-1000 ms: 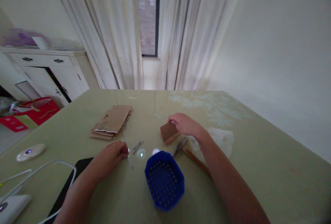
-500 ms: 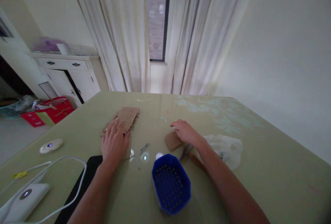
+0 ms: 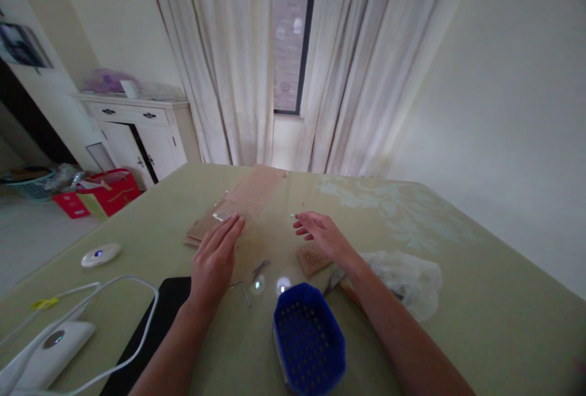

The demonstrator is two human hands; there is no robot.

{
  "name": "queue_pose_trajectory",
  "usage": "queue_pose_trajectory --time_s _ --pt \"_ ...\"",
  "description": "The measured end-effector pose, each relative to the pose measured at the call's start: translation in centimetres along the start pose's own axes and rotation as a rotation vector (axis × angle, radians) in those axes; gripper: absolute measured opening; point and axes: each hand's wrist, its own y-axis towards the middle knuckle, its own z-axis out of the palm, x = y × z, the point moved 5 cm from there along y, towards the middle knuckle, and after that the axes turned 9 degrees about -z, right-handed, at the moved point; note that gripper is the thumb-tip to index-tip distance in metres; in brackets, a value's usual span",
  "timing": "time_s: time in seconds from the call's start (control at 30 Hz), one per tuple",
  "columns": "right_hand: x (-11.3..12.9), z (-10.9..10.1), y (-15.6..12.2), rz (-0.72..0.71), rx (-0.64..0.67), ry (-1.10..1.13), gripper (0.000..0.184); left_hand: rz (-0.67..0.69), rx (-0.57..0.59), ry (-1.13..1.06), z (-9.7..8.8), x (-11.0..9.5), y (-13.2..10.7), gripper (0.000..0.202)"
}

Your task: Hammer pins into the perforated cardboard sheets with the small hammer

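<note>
My left hand has its fingers stretched out at the near edge of brown cardboard pieces. One long, blurred cardboard piece reaches from its fingertips toward the far table edge. Whether the fingers press on it I cannot tell. My right hand hovers with fingers apart and slightly curled, holding nothing visible. Beside its fingertips lies a tiny whitish bit. Below that hand, partly covered, sits a small brown cardboard block. Thin metal pins lie between the hands.
A blue octagonal basket stands in front of me. Right of it lie a tool with a wooden handle, partly under my forearm, and a clear plastic bag. At left are a black mat, white cable and white devices.
A cardboard piece has shifted from the stack toward the far right, blurred by motion. My right hand has moved off the small block toward the whitish bit. The view has shifted slightly.
</note>
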Motion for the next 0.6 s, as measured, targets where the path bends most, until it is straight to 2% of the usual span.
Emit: queue_pose_trajectory --time_s 0.07,0.1,0.17,0.23,0.3,0.37,0.47,0.6 --pt "-0.2 0.3 0.1 0.045 -0.056 0.15 0.055 0.238 0.005 -0.15 -0.2 -2.7 -0.7 0.049" --pt "-0.5 0.3 0.1 0.065 -0.097 0.207 0.054 0.308 0.032 -0.188 -0.1 -3.7 -1.0 0.051" --pt "-1.0 0.0 0.1 0.1 -0.198 0.287 0.048 0.334 0.116 -0.182 0.7 -4.8 -1.3 0.052" --pt "-1.7 -0.7 0.1 0.124 -0.31 0.34 0.044 0.166 0.193 -0.038 1.8 -4.1 -1.0 0.051" --pt "-2.1 -1.5 0.0 0.138 -0.404 0.377 0.042 -0.118 0.294 0.222 2.6 -1.7 -0.8 0.05" --pt "-2.3 -2.2 0.0 0.145 -0.465 0.404 0.04 -0.336 0.403 0.441 2.8 0.8 -1.0 0.047" --pt "-2.2 -2.4 0.0 0.146 -0.498 0.432 0.038 -0.433 0.496 0.536 2.2 2.7 -1.2 0.035" --pt "-2.0 -2.2 -0.1 0.138 -0.516 0.446 0.038 -0.435 0.5 0.542 1.5 2.6 -0.9 0.03"
